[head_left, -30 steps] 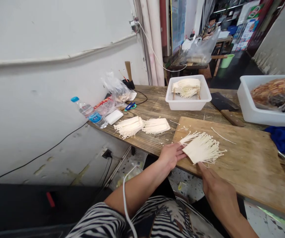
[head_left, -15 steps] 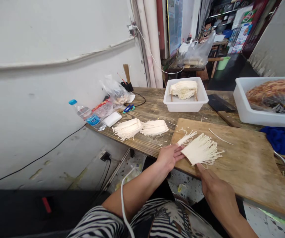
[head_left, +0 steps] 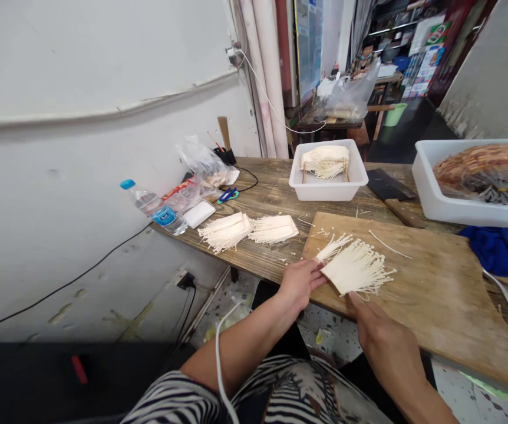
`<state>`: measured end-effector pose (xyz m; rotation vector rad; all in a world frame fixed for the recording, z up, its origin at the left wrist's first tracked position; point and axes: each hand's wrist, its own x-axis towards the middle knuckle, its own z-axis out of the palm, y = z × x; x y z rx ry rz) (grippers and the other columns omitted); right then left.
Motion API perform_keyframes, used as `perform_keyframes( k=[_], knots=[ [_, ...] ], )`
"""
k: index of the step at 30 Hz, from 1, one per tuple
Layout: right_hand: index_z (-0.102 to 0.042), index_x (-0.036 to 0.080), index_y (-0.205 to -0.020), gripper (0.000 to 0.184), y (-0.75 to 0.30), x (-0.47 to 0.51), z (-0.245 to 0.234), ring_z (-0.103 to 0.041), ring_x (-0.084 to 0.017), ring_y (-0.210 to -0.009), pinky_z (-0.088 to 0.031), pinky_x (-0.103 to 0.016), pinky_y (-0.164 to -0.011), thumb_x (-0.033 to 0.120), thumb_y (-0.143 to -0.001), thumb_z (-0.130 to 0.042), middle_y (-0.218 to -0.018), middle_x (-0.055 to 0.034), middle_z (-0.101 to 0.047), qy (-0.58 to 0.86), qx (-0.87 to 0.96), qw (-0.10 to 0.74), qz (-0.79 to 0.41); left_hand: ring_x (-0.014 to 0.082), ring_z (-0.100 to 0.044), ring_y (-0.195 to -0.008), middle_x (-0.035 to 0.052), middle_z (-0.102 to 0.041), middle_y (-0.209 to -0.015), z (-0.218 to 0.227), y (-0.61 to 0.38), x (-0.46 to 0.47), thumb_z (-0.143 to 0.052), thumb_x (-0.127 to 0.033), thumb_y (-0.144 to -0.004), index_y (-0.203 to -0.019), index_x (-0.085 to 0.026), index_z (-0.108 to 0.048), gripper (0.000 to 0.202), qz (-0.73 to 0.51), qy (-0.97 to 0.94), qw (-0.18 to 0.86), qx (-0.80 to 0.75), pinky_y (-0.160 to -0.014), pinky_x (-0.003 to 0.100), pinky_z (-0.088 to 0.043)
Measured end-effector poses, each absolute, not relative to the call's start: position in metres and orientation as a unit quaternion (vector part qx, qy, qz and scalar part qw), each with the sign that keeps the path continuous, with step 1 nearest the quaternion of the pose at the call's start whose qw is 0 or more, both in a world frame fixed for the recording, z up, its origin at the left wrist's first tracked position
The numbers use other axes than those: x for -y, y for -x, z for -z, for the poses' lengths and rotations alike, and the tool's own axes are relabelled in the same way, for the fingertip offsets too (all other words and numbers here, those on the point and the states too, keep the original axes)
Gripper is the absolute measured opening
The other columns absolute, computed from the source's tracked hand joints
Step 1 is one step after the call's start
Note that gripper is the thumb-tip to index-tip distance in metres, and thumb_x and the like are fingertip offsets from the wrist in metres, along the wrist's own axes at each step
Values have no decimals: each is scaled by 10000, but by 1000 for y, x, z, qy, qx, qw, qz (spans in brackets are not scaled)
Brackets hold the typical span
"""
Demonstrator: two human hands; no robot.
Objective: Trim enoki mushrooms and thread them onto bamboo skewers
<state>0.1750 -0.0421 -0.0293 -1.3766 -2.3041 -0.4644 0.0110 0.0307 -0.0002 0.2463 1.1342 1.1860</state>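
Note:
A fanned bunch of enoki mushrooms (head_left: 355,268) lies on the left part of the wooden cutting board (head_left: 439,294), its cut base toward me. My left hand (head_left: 298,282) grips a thin strand of enoki (head_left: 334,247) at the board's left edge, with its lower fingers against the base of the larger bunch. At the bunch's near corner, my right hand (head_left: 384,327) is closed, forefinger and thumb side pressed to its edge; the fingertips are partly hidden. Two flat enoki bundles, a left one (head_left: 226,231) and a right one (head_left: 274,228), rest on the table.
A white tub (head_left: 328,189) holds more enoki behind the board. Beside it lie a cleaver (head_left: 391,191), a larger tub (head_left: 457,212) of bagged food and a blue cloth (head_left: 499,250). A water bottle (head_left: 154,209) and scissors (head_left: 227,195) are at left. A person (head_left: 363,59) sits far back.
The view has shifted slightly, so the scene sits a little further left. Both hands keep nearly the same place on the enoki.

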Motion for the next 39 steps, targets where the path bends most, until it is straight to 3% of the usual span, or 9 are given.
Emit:
perform_keyframes(
  k=[6,14,20,26,31,39],
  knots=[
    [-590,94,-1141,339,-169,38,26,-630,-153,-561,-417,-266,-446,45,-872,-390,-866,-79,-715,503,823,208,164,180,-687,-671,137,-718,-798,-2,-13,-30,-695,-120,-775,-729,-73,-649,80,-527,-125,669,-509,-868,416,-544],
    [-615,89,-1110,264,-164,33,35,-678,-147,-700,-453,-238,-559,105,-935,-418,-941,-84,-725,506,794,291,167,189,-704,-764,168,-720,-913,-4,-16,-21,-514,-229,-929,-861,-66,-666,233,-536,-166,667,-491,-865,385,-546],
    [-642,122,-1005,245,-165,35,36,-661,-125,-664,-420,-232,-559,164,-970,-404,-845,-51,-724,508,785,315,166,176,-699,-737,146,-720,-901,-4,-7,-27,-606,-254,-881,-864,-80,-660,183,-532,-163,667,-495,-844,372,-555],
    [-650,148,-964,231,-162,36,35,-629,-117,-606,-373,-247,-534,193,-972,-423,-807,-34,-706,523,781,305,154,180,-696,-706,136,-725,-854,-6,-9,-33,-658,-221,-841,-852,-78,-668,143,-504,-149,677,-515,-830,412,-563],
    [-648,160,-931,216,-162,37,38,-610,-135,-588,-344,-268,-518,157,-952,-432,-740,-27,-672,530,785,289,142,174,-695,-692,110,-723,-787,-6,-13,-33,-639,-154,-838,-825,-75,-654,81,-492,-144,674,-532,-820,388,-571],
    [-644,149,-924,190,-159,34,39,-624,-175,-612,-368,-282,-537,128,-928,-456,-736,-50,-668,528,788,297,106,172,-692,-661,114,-714,-768,1,-16,-41,-642,-148,-830,-839,-68,-618,84,-469,-150,678,-546,-802,386,-573]
  ],
)
